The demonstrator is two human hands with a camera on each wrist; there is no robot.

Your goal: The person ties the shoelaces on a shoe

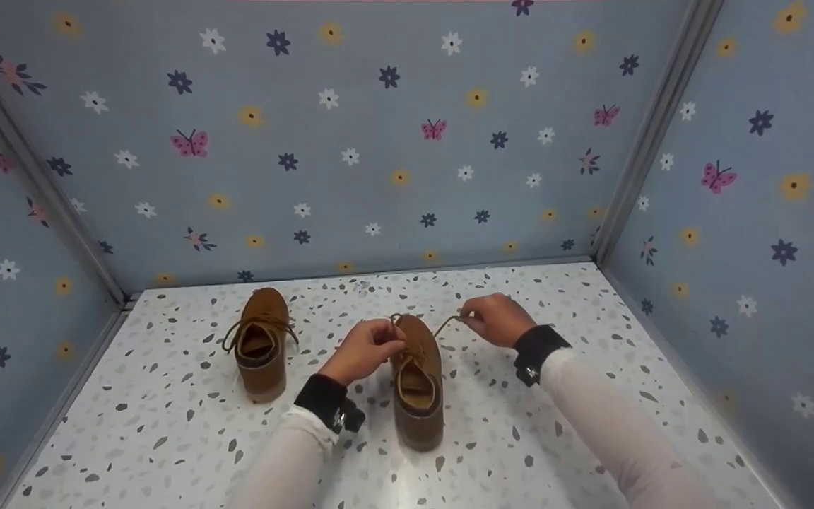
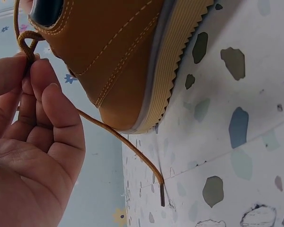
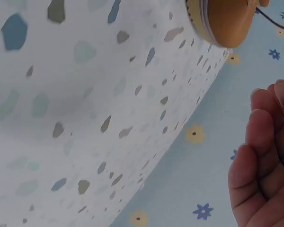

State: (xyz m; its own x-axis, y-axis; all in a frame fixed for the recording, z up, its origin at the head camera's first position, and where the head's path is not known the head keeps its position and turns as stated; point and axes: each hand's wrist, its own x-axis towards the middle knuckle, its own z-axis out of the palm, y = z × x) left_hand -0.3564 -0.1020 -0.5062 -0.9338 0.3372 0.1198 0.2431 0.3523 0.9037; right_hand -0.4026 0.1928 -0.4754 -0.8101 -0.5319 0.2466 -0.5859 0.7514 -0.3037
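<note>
At the head view's lower centre, the left hand (image 1: 364,349) pinches a loop (image 2: 28,41) and the right hand (image 1: 499,320) another strand (image 1: 447,320) of the brown lace-up shoe (image 1: 419,411)'s cord, probably light, limp and best gripped between thumb and fingertip.

Flowered blue walls (image 1: 379,127); speckled, perhaps terrazzo surface (image 1: 181,424).

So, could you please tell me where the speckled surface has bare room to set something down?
Bare patches lie between the right hand and the right wall, and between the untouched shoe and the left wall. A narrower gap runs from that shoe to the left hand. It is crowded around the other shoe, where both hands pinch its lace.
</note>
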